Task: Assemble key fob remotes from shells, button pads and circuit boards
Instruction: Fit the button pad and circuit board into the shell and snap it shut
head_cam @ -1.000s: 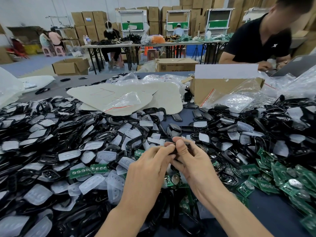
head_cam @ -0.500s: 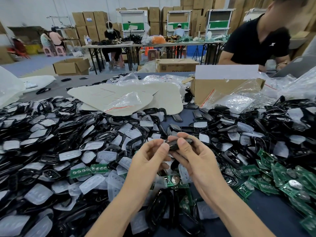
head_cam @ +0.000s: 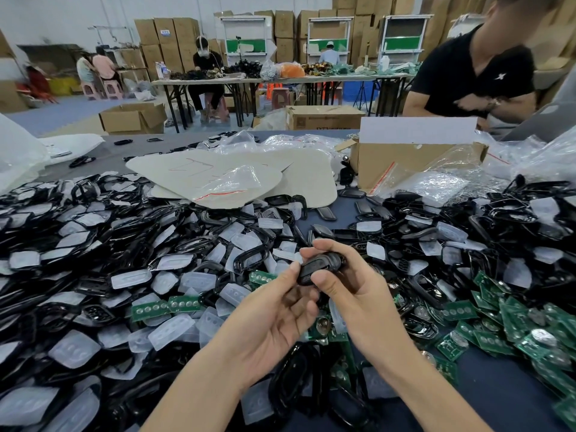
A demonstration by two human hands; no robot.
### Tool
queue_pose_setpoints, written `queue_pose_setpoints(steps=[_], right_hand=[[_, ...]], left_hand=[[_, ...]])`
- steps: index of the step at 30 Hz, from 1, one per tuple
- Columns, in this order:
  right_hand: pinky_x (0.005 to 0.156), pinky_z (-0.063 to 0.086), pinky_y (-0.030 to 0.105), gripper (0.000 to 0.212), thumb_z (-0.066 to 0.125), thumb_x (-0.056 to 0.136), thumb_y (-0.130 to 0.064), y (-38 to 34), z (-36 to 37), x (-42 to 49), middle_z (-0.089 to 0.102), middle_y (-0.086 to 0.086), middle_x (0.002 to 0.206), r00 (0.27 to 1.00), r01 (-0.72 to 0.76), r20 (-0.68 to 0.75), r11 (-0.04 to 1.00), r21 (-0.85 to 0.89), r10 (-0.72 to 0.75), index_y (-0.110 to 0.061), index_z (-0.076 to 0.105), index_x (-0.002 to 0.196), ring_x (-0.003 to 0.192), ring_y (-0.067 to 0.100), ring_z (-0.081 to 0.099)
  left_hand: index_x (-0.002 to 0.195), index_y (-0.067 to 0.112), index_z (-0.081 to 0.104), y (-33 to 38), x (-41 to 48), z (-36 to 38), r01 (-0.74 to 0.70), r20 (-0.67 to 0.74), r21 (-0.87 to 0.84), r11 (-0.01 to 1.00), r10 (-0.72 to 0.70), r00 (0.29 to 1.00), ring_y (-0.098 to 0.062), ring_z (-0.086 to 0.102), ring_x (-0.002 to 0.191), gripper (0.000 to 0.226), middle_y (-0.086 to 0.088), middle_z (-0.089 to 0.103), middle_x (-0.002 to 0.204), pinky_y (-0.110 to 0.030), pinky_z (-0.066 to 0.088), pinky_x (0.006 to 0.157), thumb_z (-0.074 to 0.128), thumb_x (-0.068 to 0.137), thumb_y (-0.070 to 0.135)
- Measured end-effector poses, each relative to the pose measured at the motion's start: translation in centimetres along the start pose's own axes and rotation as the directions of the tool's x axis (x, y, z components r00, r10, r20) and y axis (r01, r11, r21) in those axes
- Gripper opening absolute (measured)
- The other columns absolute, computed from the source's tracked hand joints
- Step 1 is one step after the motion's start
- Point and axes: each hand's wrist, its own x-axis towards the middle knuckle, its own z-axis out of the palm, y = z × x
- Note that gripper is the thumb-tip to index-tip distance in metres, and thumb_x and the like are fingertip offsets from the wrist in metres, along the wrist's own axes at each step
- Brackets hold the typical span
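Observation:
A black key fob [head_cam: 321, 265] is held above the table between both hands. My right hand [head_cam: 352, 291] grips it with the thumb on its near side and the fingers curled over its far edge. My left hand [head_cam: 274, 310] pinches its left end between thumb and fingertips. Below and around lie heaps of black shells [head_cam: 249, 258], translucent button pads [head_cam: 131, 279] and green circuit boards [head_cam: 461, 313].
Black shells and pads cover the table's left half, and green boards pile up at the right. Beige cardboard sheets [head_cam: 237, 179] and plastic bags lie behind, next to an open carton [head_cam: 405, 160]. A person in a black shirt [head_cam: 473, 73] sits at the far right.
Both hands have turned the fob so its black face shows, and they have opened slightly around it. My left palm now faces up more.

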Motion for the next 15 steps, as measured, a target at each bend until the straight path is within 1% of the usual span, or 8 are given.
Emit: queue_pose_setpoints(steps=[3,5,7,10,13,15], right_hand=[[0.095,0.052,0.022,0.037,0.069,0.088,-0.041,0.2,0.0,-0.1,0.072,-0.012,0.121,0.999,0.029,0.021,0.994,-0.109,-0.027,-0.039,0.063,0.124,0.113,0.010,0.068],[0.091,0.055,0.024,0.035,0.070,0.087,-0.049,0.3,0.1,-0.2,0.072,-0.015,0.118,0.999,0.034,0.018,0.988,-0.153,-0.032,-0.052,0.062,0.120,0.108,0.010,0.069],[0.086,0.057,0.026,0.038,0.071,0.084,-0.054,0.6,0.2,-0.3,0.072,-0.019,0.115,0.999,0.047,0.008,0.977,-0.207,-0.046,-0.059,0.058,0.120,0.103,0.008,0.071],[0.084,0.057,0.024,0.046,0.064,0.082,-0.059,0.9,0.2,-0.5,0.070,-0.025,0.116,0.997,0.077,0.007,0.957,-0.281,-0.078,-0.065,0.052,0.126,0.102,0.005,0.070],[0.083,0.052,0.013,0.053,0.060,0.079,-0.065,0.9,0.3,-0.6,0.068,-0.033,0.113,0.995,0.090,-0.008,0.941,-0.327,-0.098,-0.071,0.045,0.129,0.102,-0.001,0.068],[0.081,0.050,0.009,0.056,0.060,0.078,-0.064,1.0,0.3,-0.6,0.068,-0.034,0.111,0.993,0.105,-0.019,0.933,-0.344,-0.119,-0.069,0.044,0.132,0.101,-0.004,0.068]], left_hand=[[0.101,0.003,0.078,-0.4,0.2,0.2,-0.130,-0.030,0.064,0.989,0.132,0.991,-0.012,0.064,0.061,0.029,-0.012,0.069,0.085,-0.022,0.055,0.052,0.070,0.081,0.024],[0.094,0.011,0.081,-0.7,0.3,0.5,-0.220,-0.039,0.117,0.968,0.226,0.973,-0.009,0.063,0.059,0.023,-0.010,0.072,0.085,-0.021,0.053,0.050,0.067,0.082,0.026],[0.089,0.018,0.081,-1.1,0.3,0.6,-0.266,-0.047,0.169,0.949,0.277,0.960,-0.008,0.063,0.061,0.021,-0.007,0.073,0.084,-0.021,0.052,0.051,0.065,0.084,0.030],[0.089,0.021,0.081,-1.5,0.3,0.7,-0.300,-0.071,0.213,0.930,0.321,0.944,-0.007,0.061,0.060,0.022,-0.005,0.073,0.084,-0.021,0.052,0.051,0.066,0.081,0.035],[0.092,0.018,0.079,-1.8,0.2,0.9,-0.334,-0.084,0.204,0.920,0.357,0.930,-0.009,0.058,0.057,0.028,-0.006,0.071,0.080,-0.022,0.051,0.049,0.069,0.075,0.038],[0.098,0.013,0.074,-2.1,0.2,1.0,-0.361,-0.093,0.224,0.905,0.389,0.917,-0.010,0.057,0.057,0.032,-0.007,0.068,0.078,-0.023,0.050,0.049,0.067,0.080,0.038]])
